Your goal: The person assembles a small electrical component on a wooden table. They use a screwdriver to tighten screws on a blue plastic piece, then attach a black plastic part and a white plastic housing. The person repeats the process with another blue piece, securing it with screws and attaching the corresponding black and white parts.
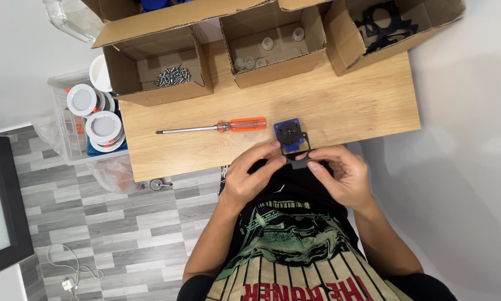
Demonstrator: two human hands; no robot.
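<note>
My left hand point(252, 175) and my right hand point(342, 173) meet at the near edge of the wooden table point(350, 106). Both pinch a thin black flat bracket point(296, 158) between fingertips. A small blue square part with a black round face point(289, 132) sits on the table just beyond the bracket, touching or nearly touching it. An orange-handled screwdriver point(214, 127) lies to the left of the blue part, its tip pointing left.
Three open cardboard boxes line the table's far edge: one with screws point(172, 76), one with small white round parts point(267, 47), one with black flat brackets point(384, 23). A clear bin of round white fixtures point(91, 114) stands at the left on the floor.
</note>
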